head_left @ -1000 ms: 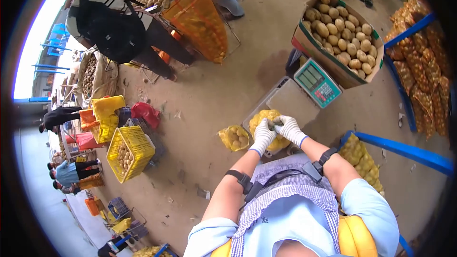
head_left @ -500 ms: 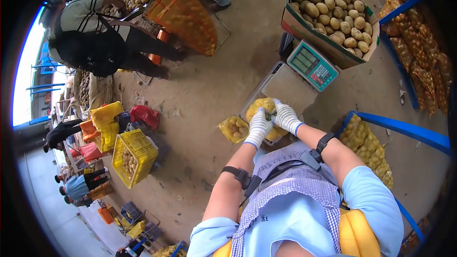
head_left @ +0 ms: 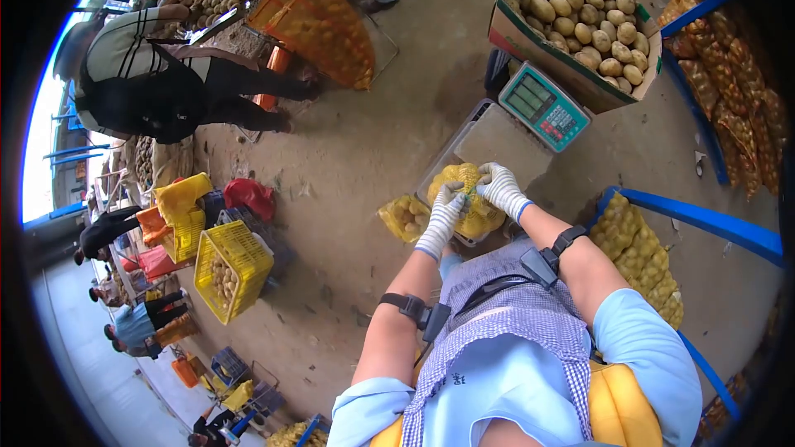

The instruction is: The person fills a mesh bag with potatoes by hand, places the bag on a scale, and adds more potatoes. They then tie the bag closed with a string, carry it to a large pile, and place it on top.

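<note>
A yellow mesh bag of potatoes (head_left: 479, 219) rests on the weighing scale's platform (head_left: 505, 153). My left hand (head_left: 445, 213), in a striped white glove, pinches the bag's gathered netting from the left. From the right, my gloved right hand (head_left: 503, 189) has its fingers bent and closed on the same netting. A small greenish spot, perhaps a tie, shows between the two hands; its detail is too small to make out. Beside the platform, left of my left hand, lies another yellow mesh bag of potatoes (head_left: 406, 217).
The scale's display (head_left: 545, 106) stands beyond the platform, before a cardboard box of potatoes (head_left: 584, 91). Blue metal bars (head_left: 704, 219) and filled mesh sacks (head_left: 638, 252) are at the right. Yellow crates (head_left: 234, 273) and a person bending over (head_left: 157, 74) are at the left.
My hands have drawn apart a little from their spot close together over the bag, so more of its netting shows. The bending person at the left has shifted slightly.
</note>
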